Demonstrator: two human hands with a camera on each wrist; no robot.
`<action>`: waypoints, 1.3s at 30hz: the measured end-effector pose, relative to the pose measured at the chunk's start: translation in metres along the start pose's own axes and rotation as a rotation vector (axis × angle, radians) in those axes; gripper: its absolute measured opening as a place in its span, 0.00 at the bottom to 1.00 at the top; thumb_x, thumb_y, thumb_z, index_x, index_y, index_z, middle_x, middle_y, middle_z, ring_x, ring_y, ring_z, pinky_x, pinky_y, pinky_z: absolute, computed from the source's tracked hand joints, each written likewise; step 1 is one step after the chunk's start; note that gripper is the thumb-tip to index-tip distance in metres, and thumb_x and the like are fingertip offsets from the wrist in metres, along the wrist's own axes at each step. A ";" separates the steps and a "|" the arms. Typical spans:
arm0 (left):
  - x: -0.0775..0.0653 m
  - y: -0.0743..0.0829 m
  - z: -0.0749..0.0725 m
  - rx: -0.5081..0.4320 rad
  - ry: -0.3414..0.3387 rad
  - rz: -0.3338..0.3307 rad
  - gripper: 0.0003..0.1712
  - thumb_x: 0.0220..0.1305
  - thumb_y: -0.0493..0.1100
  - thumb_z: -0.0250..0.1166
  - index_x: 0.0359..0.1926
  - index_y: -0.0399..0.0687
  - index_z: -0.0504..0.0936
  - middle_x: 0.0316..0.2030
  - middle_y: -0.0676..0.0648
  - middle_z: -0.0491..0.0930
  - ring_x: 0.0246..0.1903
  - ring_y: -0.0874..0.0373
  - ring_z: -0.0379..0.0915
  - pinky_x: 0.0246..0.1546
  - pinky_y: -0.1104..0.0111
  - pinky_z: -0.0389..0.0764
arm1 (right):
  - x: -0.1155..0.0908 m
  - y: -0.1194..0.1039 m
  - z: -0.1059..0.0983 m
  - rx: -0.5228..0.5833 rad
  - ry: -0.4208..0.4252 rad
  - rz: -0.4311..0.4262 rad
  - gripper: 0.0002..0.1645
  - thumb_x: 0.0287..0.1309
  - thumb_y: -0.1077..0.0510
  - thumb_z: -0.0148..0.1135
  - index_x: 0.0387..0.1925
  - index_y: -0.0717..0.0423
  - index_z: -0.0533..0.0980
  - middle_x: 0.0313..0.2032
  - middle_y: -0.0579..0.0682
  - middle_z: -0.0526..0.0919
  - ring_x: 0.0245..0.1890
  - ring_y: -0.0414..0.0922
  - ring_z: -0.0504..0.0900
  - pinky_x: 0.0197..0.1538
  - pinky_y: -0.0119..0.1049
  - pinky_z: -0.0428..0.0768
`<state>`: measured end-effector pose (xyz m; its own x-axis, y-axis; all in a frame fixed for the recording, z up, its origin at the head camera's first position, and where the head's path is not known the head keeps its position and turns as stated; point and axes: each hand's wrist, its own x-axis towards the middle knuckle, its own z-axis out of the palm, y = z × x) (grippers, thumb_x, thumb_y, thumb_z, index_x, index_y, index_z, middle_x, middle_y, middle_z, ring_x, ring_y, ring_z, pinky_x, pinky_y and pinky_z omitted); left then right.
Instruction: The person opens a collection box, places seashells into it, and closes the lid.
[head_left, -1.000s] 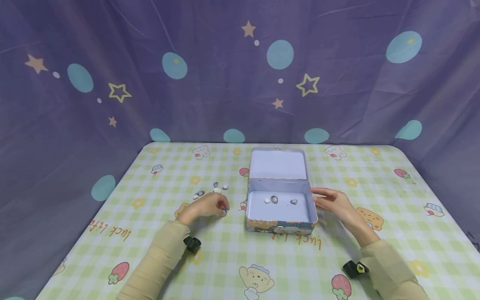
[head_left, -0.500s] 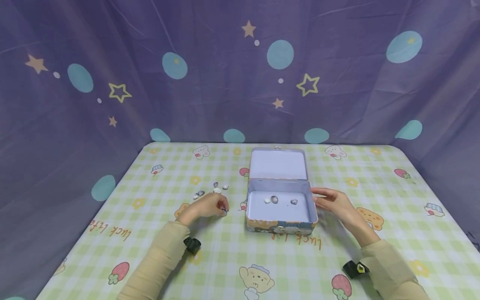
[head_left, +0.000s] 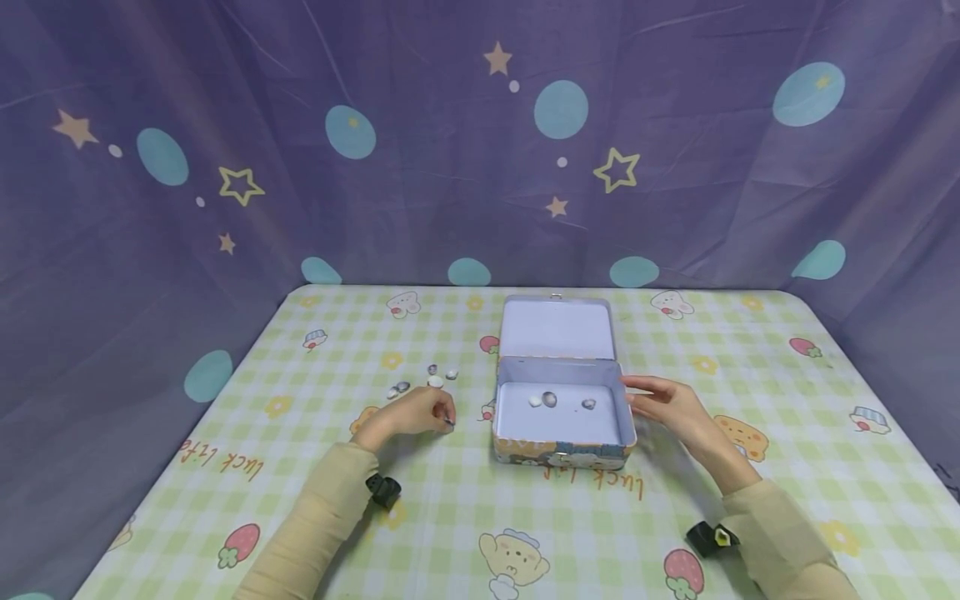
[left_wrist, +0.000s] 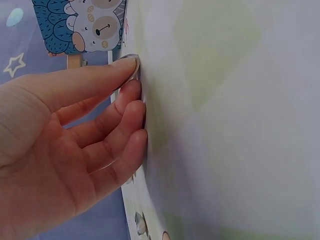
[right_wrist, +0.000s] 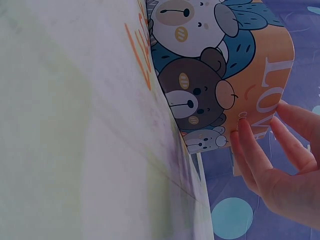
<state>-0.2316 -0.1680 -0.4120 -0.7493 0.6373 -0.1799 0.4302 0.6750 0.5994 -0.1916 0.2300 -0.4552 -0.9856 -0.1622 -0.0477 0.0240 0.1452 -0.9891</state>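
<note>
Head view: a tin box (head_left: 521,455) stood on a green-and-white checked tablecloth (head_left: 600,542), its lid (head_left: 557,329) open on the far side.
Left hand (head_left: 408,410): pinched a small shell (left_wrist: 138,65) between thumb and finger, low over the tablecloth, left of the tin box; contact between shell and tablecloth could not be told.
Right hand (head_left: 675,408): had its fingers loosely extended, tips touching the right side of the tin box.
Inside the tin: three shells (head_left: 550,400) lay on the pale floor, two together toward the left, one apart toward the right.
Loose shells (head_left: 435,382): five lay scattered near one another, just beyond the left hand.
Tin print: cartoon animals and "LOVE" lettering faced the right wrist camera.
Sleeves (head_left: 322,500): beige, with a black device (head_left: 384,492) at each wrist.
Backdrop: a purple curtain (head_left: 450,208) patterned with stars and teal ovals.
</note>
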 end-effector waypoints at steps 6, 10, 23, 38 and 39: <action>0.000 0.000 -0.001 -0.015 0.004 0.005 0.03 0.51 0.35 0.64 0.28 0.42 0.77 0.19 0.52 0.70 0.18 0.64 0.62 0.21 0.74 0.66 | 0.001 0.002 -0.001 0.010 -0.005 0.004 0.36 0.45 0.39 0.62 0.54 0.55 0.71 0.54 0.52 0.71 0.45 0.35 0.76 0.45 0.29 0.75; 0.001 0.000 -0.003 -0.044 0.029 0.019 0.03 0.51 0.34 0.63 0.29 0.41 0.77 0.20 0.51 0.71 0.19 0.63 0.63 0.21 0.74 0.67 | -0.002 -0.003 0.000 -0.012 0.000 -0.004 0.35 0.47 0.42 0.62 0.54 0.56 0.71 0.54 0.52 0.71 0.44 0.35 0.76 0.45 0.30 0.75; 0.007 0.015 -0.020 -0.056 0.152 0.055 0.04 0.54 0.32 0.59 0.33 0.39 0.78 0.24 0.51 0.74 0.24 0.62 0.67 0.26 0.72 0.70 | -0.010 -0.021 0.007 -0.068 0.008 0.005 0.31 0.51 0.46 0.60 0.54 0.58 0.70 0.52 0.51 0.74 0.42 0.32 0.76 0.44 0.29 0.75; 0.021 0.044 -0.037 -0.071 0.191 0.085 0.05 0.57 0.33 0.57 0.35 0.41 0.78 0.26 0.50 0.77 0.27 0.62 0.70 0.29 0.72 0.73 | -0.009 -0.020 0.007 -0.073 0.012 -0.001 0.31 0.52 0.47 0.60 0.54 0.60 0.70 0.53 0.55 0.73 0.43 0.34 0.76 0.44 0.30 0.75; 0.021 0.046 -0.038 -0.067 0.191 0.095 0.05 0.58 0.33 0.57 0.35 0.40 0.78 0.26 0.48 0.77 0.27 0.62 0.70 0.29 0.71 0.73 | -0.007 -0.016 0.005 -0.065 0.011 0.010 0.31 0.51 0.46 0.60 0.54 0.59 0.70 0.53 0.52 0.73 0.43 0.34 0.76 0.44 0.30 0.75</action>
<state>-0.2466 -0.1371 -0.3586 -0.7916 0.6105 0.0269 0.4735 0.5849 0.6586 -0.1845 0.2240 -0.4398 -0.9871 -0.1502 -0.0558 0.0233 0.2096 -0.9775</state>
